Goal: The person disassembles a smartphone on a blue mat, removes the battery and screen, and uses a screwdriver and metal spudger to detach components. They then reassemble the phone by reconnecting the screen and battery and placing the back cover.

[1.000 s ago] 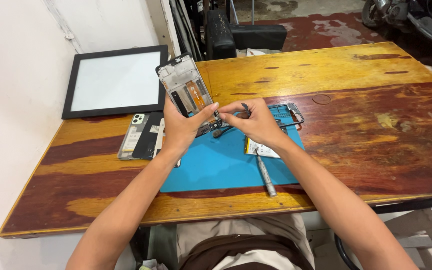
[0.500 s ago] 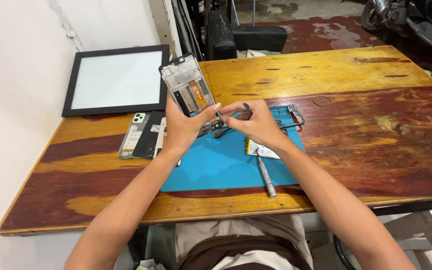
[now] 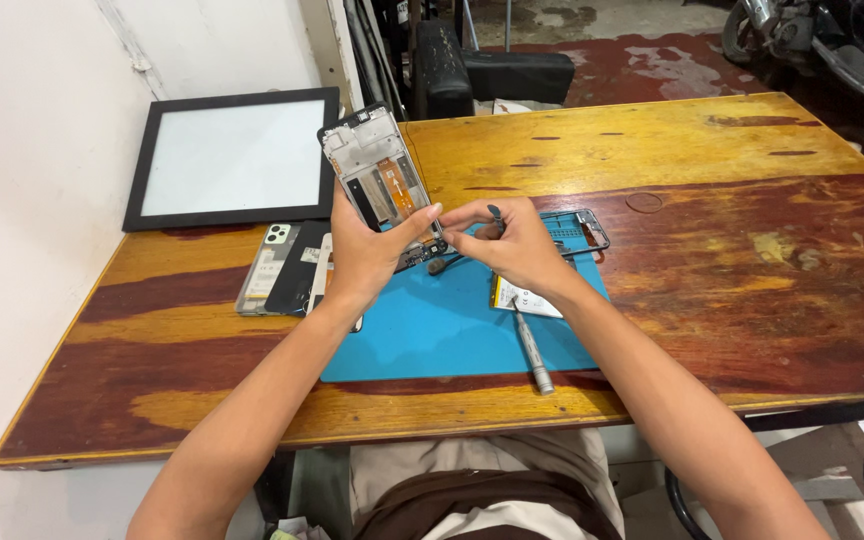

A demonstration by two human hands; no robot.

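the left hand (image 3: pixel 370 250) is clamped around the lower end of an opened phone frame (image 3: pixel 382 180), holding it tilted up above the blue mat (image 3: pixel 432 325). the right hand (image 3: pixel 517 245) pinches its fingertips together on a small dark part (image 3: pixel 493 213) just beside the frame's bottom edge. a screwdriver (image 3: pixel 532 350) lies on the mat near the right wrist, a phone back cover (image 3: pixel 270 268) lies left on the wooden table (image 3: pixel 712 150).

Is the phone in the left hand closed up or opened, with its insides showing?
Opened. The phone frame in the left hand has no back cover: its inner metal plate and an orange flex cable face the camera. It is held tilted above the blue mat.
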